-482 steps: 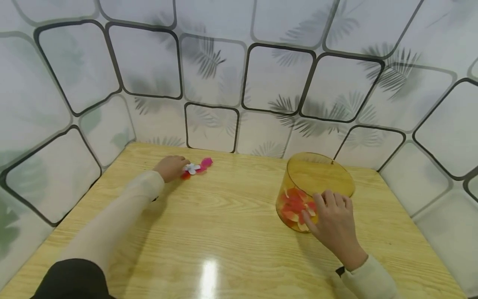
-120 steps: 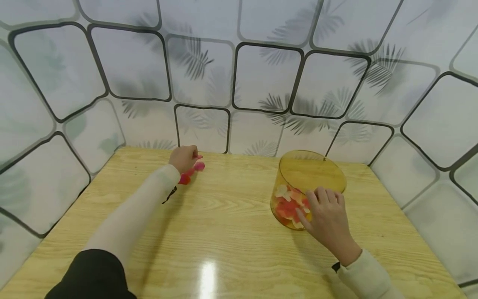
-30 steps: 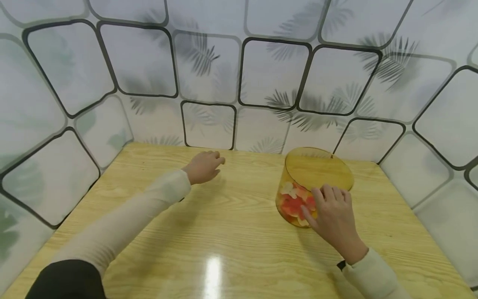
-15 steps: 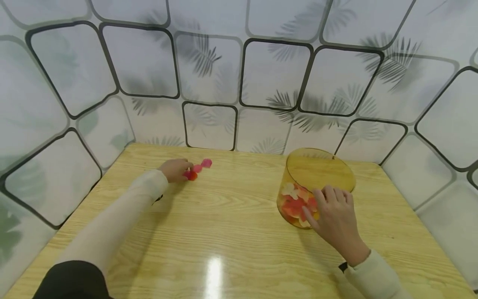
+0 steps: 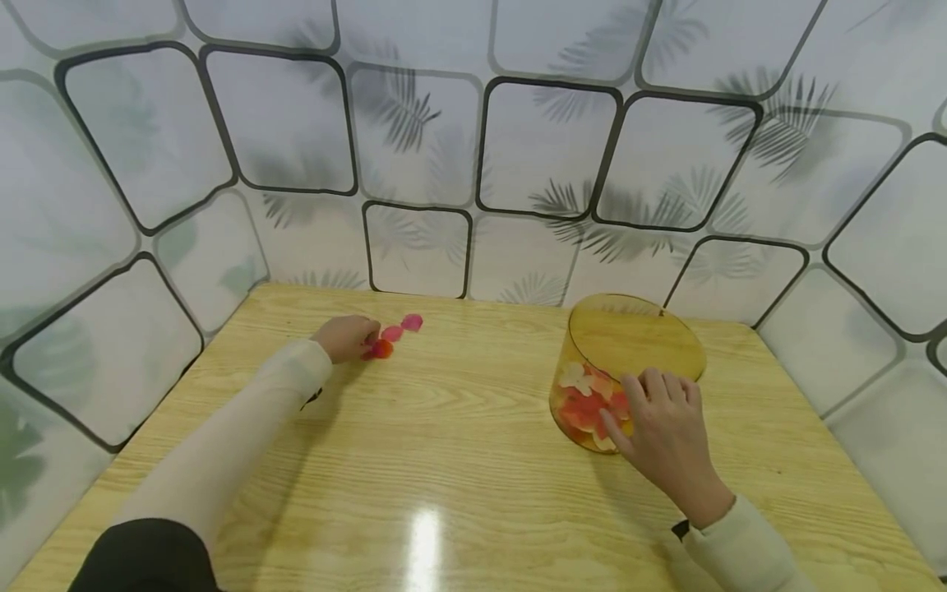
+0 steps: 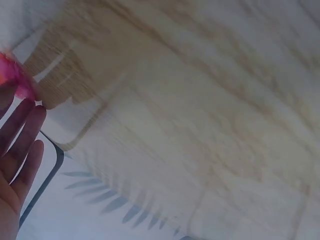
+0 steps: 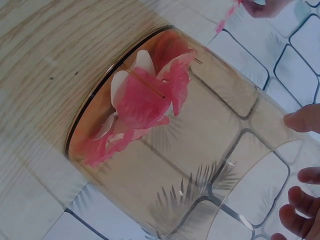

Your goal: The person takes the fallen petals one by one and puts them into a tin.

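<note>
My left hand (image 5: 346, 338) is at the far left of the table, thumb and fingertips pinching a red-pink artificial flower (image 5: 381, 349). The left wrist view shows that pink flower (image 6: 17, 80) at the fingertips, partly cut off by the frame edge. Just beyond lie two pink petal-like pieces, one rose (image 5: 392, 333) and one magenta (image 5: 412, 322). At the right, a clear amber cylinder (image 5: 636, 329) stands upright with red, orange and pale flowers (image 7: 142, 100) at its bottom. My right hand (image 5: 666, 436) holds its near rim, fingers bent over the edge and thumb along the outer wall.
A light wood-grain table (image 5: 444, 460) carries everything. Behind it and at both sides rise pale walls (image 5: 414, 164) with dark rounded outlines and leaf prints. A bright reflection lies near the front.
The left hand swung back left from over the table's rear to the red-pink flower. Since 16 s ago, the white flower left that group and a pale one shows inside the cylinder. The right hand stays.
</note>
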The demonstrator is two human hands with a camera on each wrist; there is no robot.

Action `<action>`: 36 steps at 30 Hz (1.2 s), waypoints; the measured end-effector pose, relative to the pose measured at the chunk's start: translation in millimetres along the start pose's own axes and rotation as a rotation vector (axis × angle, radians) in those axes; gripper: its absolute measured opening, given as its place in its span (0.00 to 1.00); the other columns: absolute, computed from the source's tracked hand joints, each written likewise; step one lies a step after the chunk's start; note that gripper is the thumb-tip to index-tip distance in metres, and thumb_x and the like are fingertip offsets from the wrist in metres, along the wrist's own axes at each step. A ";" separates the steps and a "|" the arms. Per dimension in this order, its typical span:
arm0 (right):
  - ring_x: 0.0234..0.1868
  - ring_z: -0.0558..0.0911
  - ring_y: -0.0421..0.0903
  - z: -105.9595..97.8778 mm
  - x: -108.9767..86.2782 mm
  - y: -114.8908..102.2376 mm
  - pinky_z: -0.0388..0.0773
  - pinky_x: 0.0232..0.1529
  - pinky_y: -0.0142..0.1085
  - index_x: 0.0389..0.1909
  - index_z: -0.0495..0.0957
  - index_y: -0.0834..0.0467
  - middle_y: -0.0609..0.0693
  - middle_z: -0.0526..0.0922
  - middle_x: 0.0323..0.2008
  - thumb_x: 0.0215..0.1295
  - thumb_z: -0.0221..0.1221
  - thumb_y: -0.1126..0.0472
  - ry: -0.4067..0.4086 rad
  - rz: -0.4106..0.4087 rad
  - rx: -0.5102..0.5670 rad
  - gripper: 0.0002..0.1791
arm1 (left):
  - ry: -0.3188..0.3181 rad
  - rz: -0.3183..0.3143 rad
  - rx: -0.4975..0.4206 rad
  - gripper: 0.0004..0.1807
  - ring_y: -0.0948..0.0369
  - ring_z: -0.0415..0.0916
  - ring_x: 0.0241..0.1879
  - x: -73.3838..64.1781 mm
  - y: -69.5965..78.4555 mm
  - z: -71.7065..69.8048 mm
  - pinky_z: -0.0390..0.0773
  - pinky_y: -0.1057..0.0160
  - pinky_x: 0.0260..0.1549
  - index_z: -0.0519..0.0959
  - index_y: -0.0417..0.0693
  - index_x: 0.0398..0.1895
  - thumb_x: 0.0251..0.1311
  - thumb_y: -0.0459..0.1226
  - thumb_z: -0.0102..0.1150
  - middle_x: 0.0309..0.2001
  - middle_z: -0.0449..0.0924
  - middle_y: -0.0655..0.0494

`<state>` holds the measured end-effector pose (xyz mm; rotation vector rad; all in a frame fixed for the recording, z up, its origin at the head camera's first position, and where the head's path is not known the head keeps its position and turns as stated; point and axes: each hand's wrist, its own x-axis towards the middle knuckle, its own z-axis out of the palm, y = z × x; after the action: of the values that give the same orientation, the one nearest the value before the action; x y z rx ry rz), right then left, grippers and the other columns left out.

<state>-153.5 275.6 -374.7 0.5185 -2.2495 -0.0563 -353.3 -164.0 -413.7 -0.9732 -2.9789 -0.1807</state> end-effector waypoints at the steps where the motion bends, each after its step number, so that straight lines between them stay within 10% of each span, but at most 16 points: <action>1: 0.30 0.70 0.59 0.1 -0.1 -0.1 0.65 0.37 0.53 0.33 0.70 0.64 0.58 0.69 0.26 0.68 0.34 0.37 0.003 -0.001 0.001 0.33 | -0.012 -0.022 -0.033 0.01 0.59 0.73 0.27 0.1 -0.6 0.7 0.75 0.60 0.30 0.76 0.44 0.31 0.58 0.31 0.58 0.28 0.78 0.52; 7: 0.29 0.70 0.58 0.7 -1.6 -0.2 0.65 0.36 0.53 0.33 0.70 0.64 0.58 0.68 0.26 0.68 0.34 0.37 0.012 0.001 0.007 0.33 | -0.115 -0.147 -0.196 0.21 0.52 0.79 0.39 0.9 -5.7 3.5 0.77 0.52 0.44 0.74 0.37 0.48 0.55 0.40 0.65 0.40 0.82 0.43; 20: 0.30 0.70 0.59 -0.3 -2.4 -1.4 0.65 0.36 0.53 0.34 0.70 0.64 0.58 0.69 0.26 0.68 0.34 0.37 -0.003 0.006 0.009 0.33 | -0.122 -0.231 -0.216 0.12 0.58 0.68 0.28 -3.5 -9.7 -3.2 0.70 0.63 0.31 0.76 0.38 0.27 0.50 0.37 0.67 0.27 0.78 0.49; 36: 0.29 0.70 0.59 0.7 -0.5 0.9 0.65 0.36 0.53 0.33 0.69 0.64 0.58 0.69 0.26 0.68 0.34 0.37 0.014 -0.011 0.014 0.33 | -0.080 -0.240 -0.288 0.10 0.51 0.79 0.36 -5.2 -7.4 -36.5 0.78 0.56 0.36 0.81 0.36 0.35 0.51 0.34 0.66 0.39 0.82 0.39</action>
<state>-154.1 276.5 -375.4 0.5370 -2.2354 -0.0421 -354.6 -177.0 -378.4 -0.6447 -3.1980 -0.6007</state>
